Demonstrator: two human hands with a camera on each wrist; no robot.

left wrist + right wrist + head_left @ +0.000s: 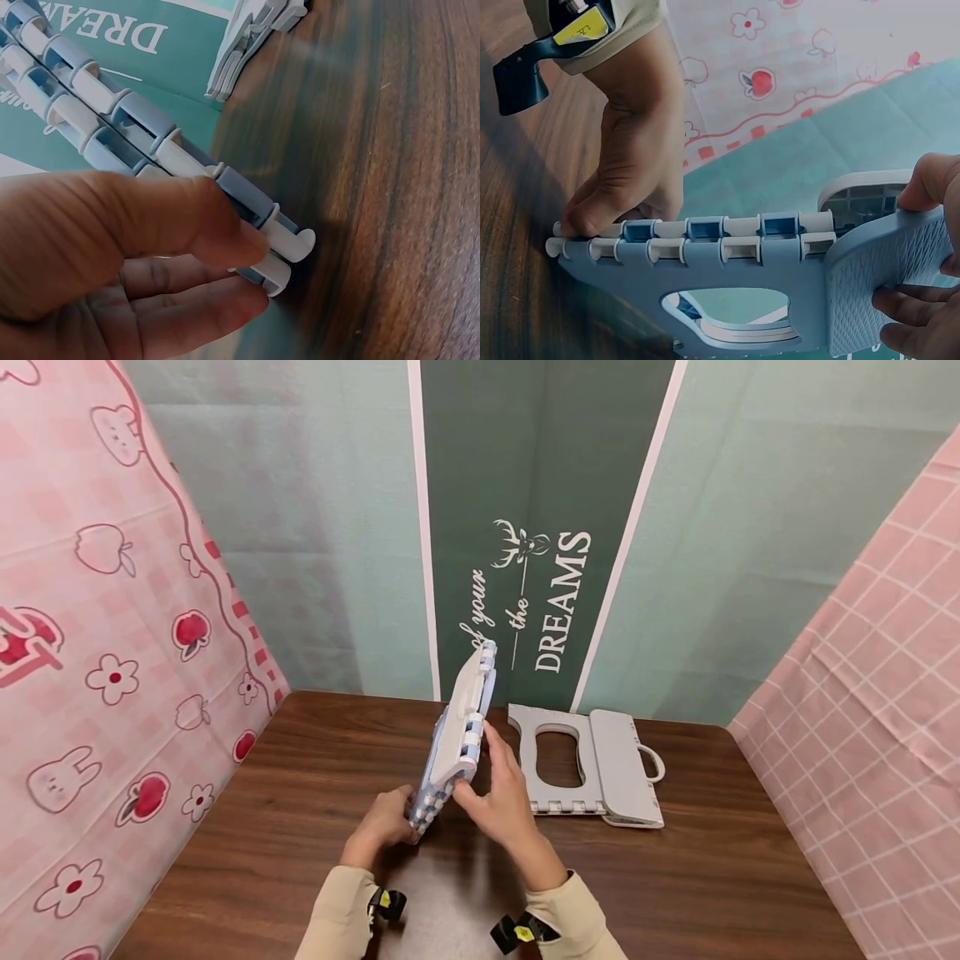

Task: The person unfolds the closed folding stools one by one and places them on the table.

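A blue-and-white folding step stool (459, 735), folded flat, stands on edge and tilted above the table, held between both hands. My left hand (386, 818) pinches its lower end, thumb on the hinged edge (161, 124) and fingers beneath. Toward the other end, my right hand (504, 797) grips the textured blue top panel (855, 292), with thumb and fingers on opposite sides. An oval cut-out shows in the stool's blue leg panel (615, 266). A second folding stool (622, 760), pale grey with a loop handle, lies folded flat to the right of my right hand.
Brown wood-grain table (262, 827) lies below. A green curtain (300, 568) with white lettering hangs behind its far edge. Pink patterned cloth (112, 610) borders the left side, and pink checked cloth (885, 652) the right.
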